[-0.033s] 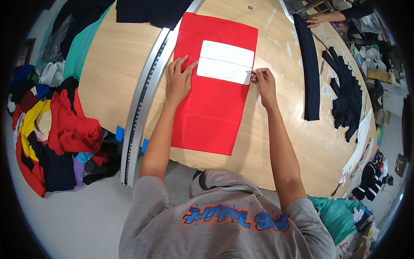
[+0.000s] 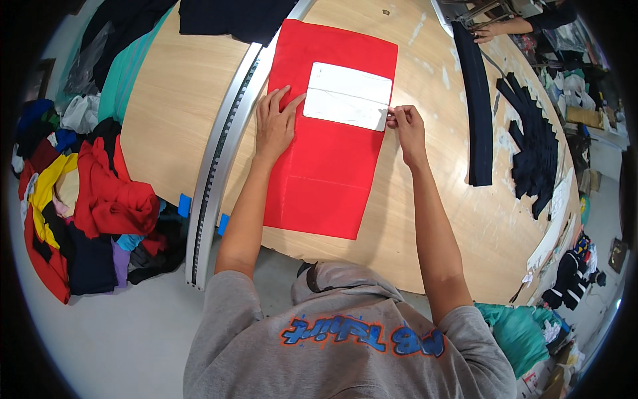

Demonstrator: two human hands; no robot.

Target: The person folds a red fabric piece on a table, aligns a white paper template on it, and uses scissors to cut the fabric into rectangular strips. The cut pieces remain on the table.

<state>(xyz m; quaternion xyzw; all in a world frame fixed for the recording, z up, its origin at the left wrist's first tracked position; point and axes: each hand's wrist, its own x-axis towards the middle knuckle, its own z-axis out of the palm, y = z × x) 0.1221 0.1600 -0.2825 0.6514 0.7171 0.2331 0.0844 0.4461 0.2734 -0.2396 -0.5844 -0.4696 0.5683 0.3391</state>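
Note:
A piece of red fabric (image 2: 325,156) lies flat on the wooden table, with faint pale lines across its lower part. On its upper part rests a white rectangular template (image 2: 349,86), a thin line running across its middle. My left hand (image 2: 274,126) is spread flat on the fabric's left side, its thumb touching or close to the template's left edge. At the template's lower right corner my right hand (image 2: 409,130) is closed in a pinch. Whatever lies between those fingertips is too small to make out.
Left of the fabric runs a long metal rail (image 2: 222,156) with a dark slotted strip. Dark garment fabric (image 2: 232,20) lies beyond. At right are a navy strip (image 2: 475,120), several navy pieces (image 2: 531,146) and another person's hand (image 2: 488,32). Coloured cloth (image 2: 109,193) is heaped at left.

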